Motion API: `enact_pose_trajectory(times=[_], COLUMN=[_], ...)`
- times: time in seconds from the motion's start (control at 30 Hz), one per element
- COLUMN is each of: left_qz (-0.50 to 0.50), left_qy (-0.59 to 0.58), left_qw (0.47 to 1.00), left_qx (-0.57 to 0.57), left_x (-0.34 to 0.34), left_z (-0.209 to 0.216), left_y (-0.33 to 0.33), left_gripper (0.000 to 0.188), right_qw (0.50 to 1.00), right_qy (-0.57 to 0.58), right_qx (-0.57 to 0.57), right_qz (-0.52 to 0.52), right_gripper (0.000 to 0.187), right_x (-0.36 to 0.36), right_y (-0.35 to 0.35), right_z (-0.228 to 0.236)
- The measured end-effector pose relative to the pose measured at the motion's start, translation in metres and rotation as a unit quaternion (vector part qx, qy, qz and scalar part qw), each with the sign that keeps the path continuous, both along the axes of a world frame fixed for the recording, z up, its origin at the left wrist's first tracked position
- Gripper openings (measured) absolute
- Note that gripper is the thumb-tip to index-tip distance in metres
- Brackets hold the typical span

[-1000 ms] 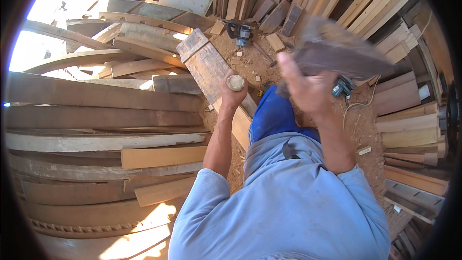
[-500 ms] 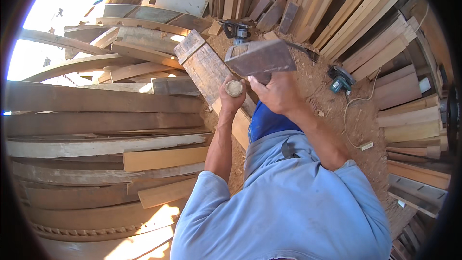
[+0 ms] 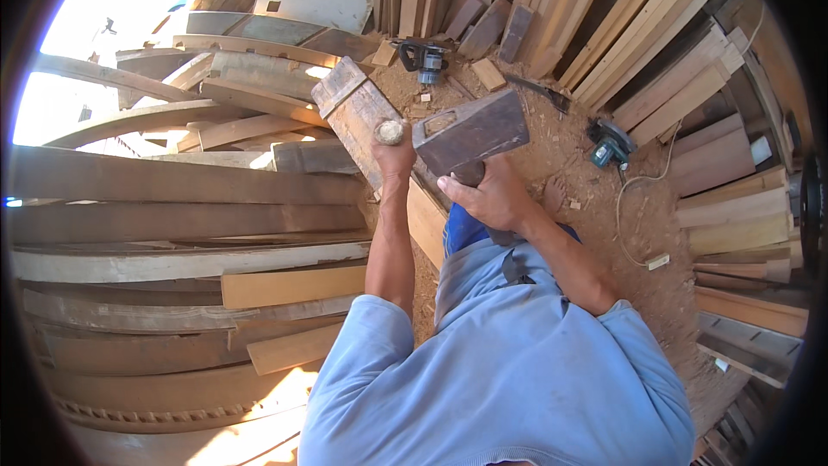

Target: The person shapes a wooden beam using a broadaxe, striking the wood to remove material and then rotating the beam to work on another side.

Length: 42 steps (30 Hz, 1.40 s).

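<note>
My left hand (image 3: 395, 160) is closed round an upright chisel (image 3: 389, 132); only the round, worn butt of its wooden handle shows, and the blade is hidden below the fist. Just right of it, my right hand (image 3: 498, 197) grips the dark handle of a wooden mallet (image 3: 474, 140). The mallet's big block head hangs tilted in the air beside the chisel, apart from it. Under the left hand lies a thick, worn plank (image 3: 349, 112) with a cross strip at its far end. A paler timber piece (image 3: 426, 223) runs along it toward my lap.
Long boards (image 3: 190, 220) are stacked on the left. A power tool (image 3: 424, 60) stands on the sawdust-covered floor beyond the plank, and a teal circular saw (image 3: 611, 145) with a cord (image 3: 623, 224) lies to the right. Upright planks (image 3: 655, 22) line the far right.
My left hand has moved left and away from me with the chisel. The mallet has tipped, its right end higher and its left end lower, showing more of its side and handle.
</note>
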<state>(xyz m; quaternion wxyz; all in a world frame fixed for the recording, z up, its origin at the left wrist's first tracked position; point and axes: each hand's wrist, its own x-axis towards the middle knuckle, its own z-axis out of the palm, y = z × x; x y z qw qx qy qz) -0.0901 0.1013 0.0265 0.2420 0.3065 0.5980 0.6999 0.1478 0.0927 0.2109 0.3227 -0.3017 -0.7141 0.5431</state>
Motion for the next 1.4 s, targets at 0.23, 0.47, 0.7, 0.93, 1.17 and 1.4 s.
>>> enact_pose_trajectory(times=[0.23,0.47,0.7,0.93,1.17,1.4], left_qz=[-0.026,-0.048,-0.076,-0.115,0.030,-0.051], left_qy=[0.243,0.245,0.225,0.260,0.113,0.246], left_qw=[0.967,0.962,0.968,0.957,0.985,0.962], left_qx=[-0.068,-0.108,-0.085,-0.060,-0.129,-0.108], left_x=[0.035,0.046,0.063,0.069,0.019,0.050], left_z=[0.034,0.049,0.047,0.010,-0.009,0.034], left_y=[-0.027,-0.025,-0.020,-0.039,-0.022,-0.027], left_gripper=[0.017,0.018,0.022,0.033,0.023,0.020], right_qw=[0.994,0.986,0.966,0.950,0.995,0.991], right_qy=[0.078,0.096,-0.079,-0.300,0.015,0.035], right_qx=[0.044,0.079,0.230,0.082,0.071,0.059], right_qz=[-0.058,-0.115,-0.089,0.022,-0.074,-0.117], right_gripper=[0.018,0.010,0.017,0.030,0.028,0.022], right_x=[0.030,0.038,-0.002,0.006,0.012,0.041], right_y=[0.008,0.022,0.044,0.040,0.026,0.032], right_z=[0.031,0.061,-0.028,-0.029,0.027,0.029])
